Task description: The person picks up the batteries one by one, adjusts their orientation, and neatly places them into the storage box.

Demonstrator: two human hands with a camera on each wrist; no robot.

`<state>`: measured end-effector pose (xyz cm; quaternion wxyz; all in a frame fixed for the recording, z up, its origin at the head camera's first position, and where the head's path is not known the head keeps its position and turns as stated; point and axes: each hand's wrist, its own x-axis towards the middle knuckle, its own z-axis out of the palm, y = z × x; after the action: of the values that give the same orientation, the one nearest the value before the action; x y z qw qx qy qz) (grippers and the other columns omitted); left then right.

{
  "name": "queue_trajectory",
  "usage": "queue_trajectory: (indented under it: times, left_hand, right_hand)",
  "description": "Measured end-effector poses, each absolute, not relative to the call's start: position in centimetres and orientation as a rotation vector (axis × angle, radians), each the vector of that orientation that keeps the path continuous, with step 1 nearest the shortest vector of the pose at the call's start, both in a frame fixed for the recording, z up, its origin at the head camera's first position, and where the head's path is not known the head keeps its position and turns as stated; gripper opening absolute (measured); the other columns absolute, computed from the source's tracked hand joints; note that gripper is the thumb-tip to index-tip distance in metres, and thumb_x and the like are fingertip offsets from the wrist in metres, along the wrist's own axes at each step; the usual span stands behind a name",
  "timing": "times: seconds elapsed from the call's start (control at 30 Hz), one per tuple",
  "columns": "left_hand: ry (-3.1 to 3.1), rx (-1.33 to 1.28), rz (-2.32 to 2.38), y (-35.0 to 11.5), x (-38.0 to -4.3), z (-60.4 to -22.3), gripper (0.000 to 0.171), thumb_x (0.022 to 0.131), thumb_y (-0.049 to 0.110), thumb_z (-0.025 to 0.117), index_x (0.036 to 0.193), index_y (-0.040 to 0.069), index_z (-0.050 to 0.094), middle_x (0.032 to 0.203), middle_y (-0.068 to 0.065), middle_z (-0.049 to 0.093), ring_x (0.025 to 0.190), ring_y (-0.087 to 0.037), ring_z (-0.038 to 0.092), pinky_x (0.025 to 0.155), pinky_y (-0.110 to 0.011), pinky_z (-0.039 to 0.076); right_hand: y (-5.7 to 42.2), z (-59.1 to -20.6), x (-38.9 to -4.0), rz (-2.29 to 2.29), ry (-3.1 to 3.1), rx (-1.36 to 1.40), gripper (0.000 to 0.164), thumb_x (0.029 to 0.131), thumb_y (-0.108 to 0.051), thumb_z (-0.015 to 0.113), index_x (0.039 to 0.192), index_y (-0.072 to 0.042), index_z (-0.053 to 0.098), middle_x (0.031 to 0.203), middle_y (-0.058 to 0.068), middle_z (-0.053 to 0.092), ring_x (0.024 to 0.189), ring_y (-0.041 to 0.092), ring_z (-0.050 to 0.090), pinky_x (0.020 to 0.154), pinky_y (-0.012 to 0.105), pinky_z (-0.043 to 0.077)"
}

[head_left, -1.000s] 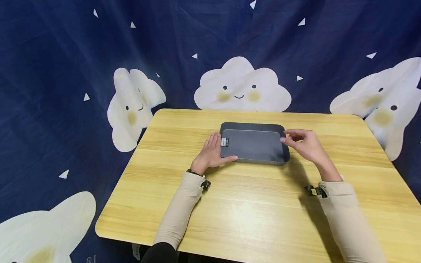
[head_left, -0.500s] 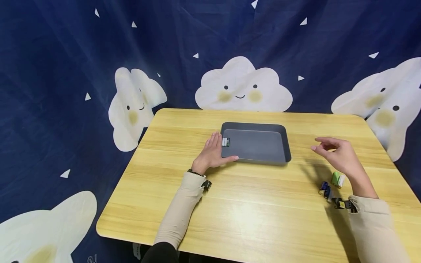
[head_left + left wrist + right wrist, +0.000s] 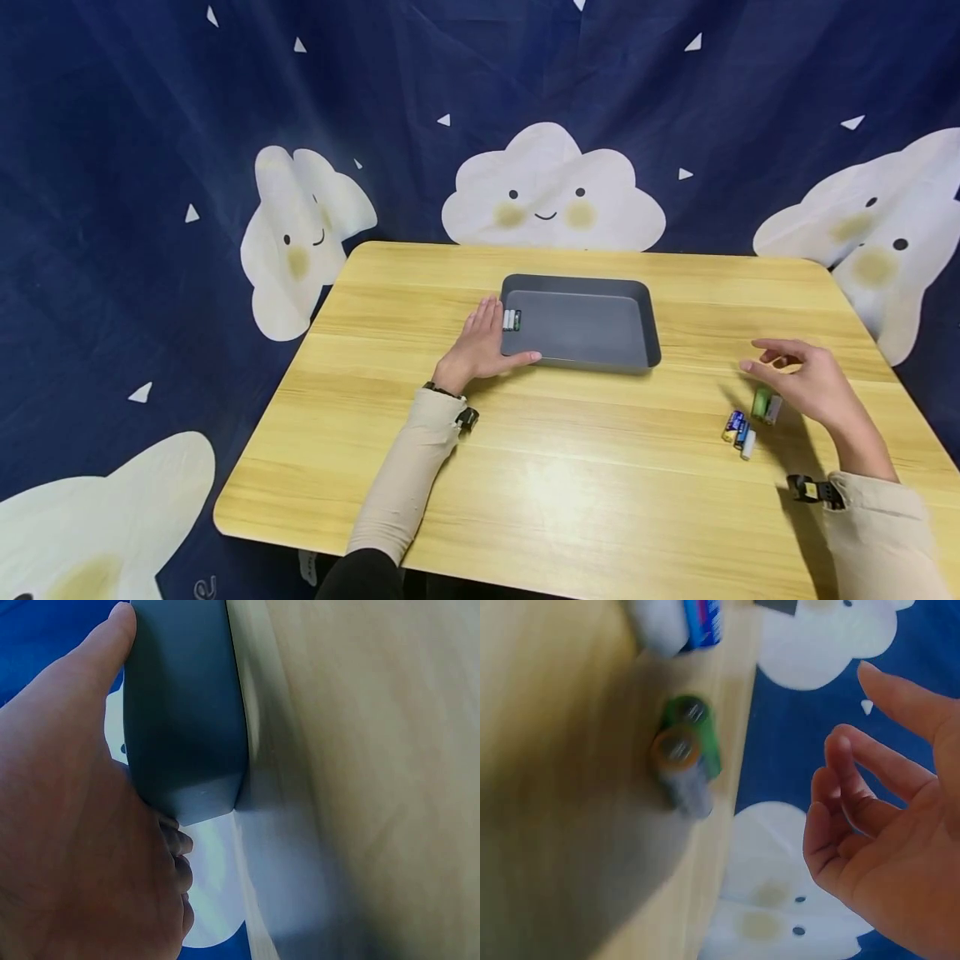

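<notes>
My left hand (image 3: 480, 343) rests against the left end of a dark grey tray (image 3: 585, 325), its fingers straight along the side and its thumb at the front rim. Inside the tray, by that hand, several small batteries (image 3: 512, 320) lie side by side. My right hand (image 3: 813, 383) hovers over the table's right part with loosely bent fingers, holding nothing. Just below it are a green battery (image 3: 761, 403) and a grey one with an orange end (image 3: 686, 776). A little to their left lie blue batteries (image 3: 732, 426) and a white battery (image 3: 748, 446).
The wooden table (image 3: 600, 467) has rounded corners. Behind it hangs a dark blue curtain (image 3: 405, 75) printed with clouds. Wrist cameras (image 3: 813, 490) sit on both of my forearms.
My right hand has moved from the tray's right edge to the right and nearer, above the loose batteries, which now show beside it. My left hand stays at the tray.
</notes>
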<state>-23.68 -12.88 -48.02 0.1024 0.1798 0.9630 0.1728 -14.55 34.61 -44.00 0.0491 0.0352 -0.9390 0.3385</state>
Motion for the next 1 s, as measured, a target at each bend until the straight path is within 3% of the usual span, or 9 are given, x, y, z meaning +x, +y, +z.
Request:
queue_trajectory:
  times: [0.13,0.27,0.53,0.7,0.8,1.0]
  left_hand:
    - [2.844,0.533,0.513,-12.8,-23.6,-47.9,0.125,0.088,0.082,0.052,0.165,-0.002,0.001,0.176,-0.017,-0.005,0.164,-0.029,-0.006,0.135,-0.045,0.004]
    - [2.842,0.536,0.514,-12.7,-23.6,-47.9,0.125,0.088,0.083,0.052,0.165,-0.002,0.001,0.176,-0.016,-0.005,0.164,-0.028,-0.006,0.135,-0.044,0.004]
    - [2.830,0.531,0.523,-12.7,-23.6,-48.0,0.125,0.088,0.081,0.053,0.165,-0.002,0.001,0.176,-0.017,-0.006,0.164,-0.029,-0.006,0.135,-0.045,0.004]
    - [2.835,0.529,0.518,-12.8,-23.5,-48.1,0.124,0.088,0.082,0.052,0.165,-0.001,0.001,0.176,-0.017,-0.005,0.164,-0.029,-0.005,0.135,-0.044,0.004]
    - [2.833,0.530,0.516,-12.8,-23.5,-48.0,0.124,0.088,0.082,0.052,0.165,-0.002,0.001,0.176,-0.017,-0.005,0.164,-0.029,-0.005,0.135,-0.044,0.004]
    - [2.826,0.524,0.519,-12.8,-23.5,-47.8,0.123,0.089,0.080,0.052,0.165,-0.002,0.000,0.175,-0.017,-0.006,0.164,-0.029,-0.006,0.135,-0.045,0.004]
  right_hand:
    - [35.5,-44.5,-14.1,0.966,-2.989,0.124,0.057,0.096,-0.031,0.074,0.136,0.007,0.062,0.120,0.033,0.065,0.100,0.017,0.054,0.064,0.016,0.039]
    - [36.4,-45.2,-13.7,0.941,-3.052,0.191,0.060,0.095,-0.030,0.075,0.136,0.011,0.059,0.123,0.038,0.062,0.107,0.045,0.052,0.065,0.016,0.039]
    - [37.3,-46.5,-13.0,0.856,-3.047,0.294,0.061,0.087,-0.026,0.085,0.128,0.014,0.064,0.116,0.035,0.064,0.109,0.052,0.056,0.071,0.015,0.037]
    - [37.2,-46.7,-12.9,0.814,-3.053,0.302,0.061,0.083,-0.025,0.088,0.124,0.014,0.065,0.116,0.036,0.065,0.111,0.053,0.055,0.084,0.043,0.047]
    - [37.0,-46.6,-12.9,0.804,-3.057,0.306,0.061,0.081,-0.024,0.089,0.122,0.015,0.066,0.115,0.037,0.066,0.111,0.054,0.055,0.087,0.062,0.044]
    - [36.8,-46.5,-13.0,0.793,-3.062,0.310,0.060,0.079,-0.022,0.090,0.120,0.014,0.067,0.114,0.036,0.066,0.111,0.054,0.055,0.088,0.061,0.045]
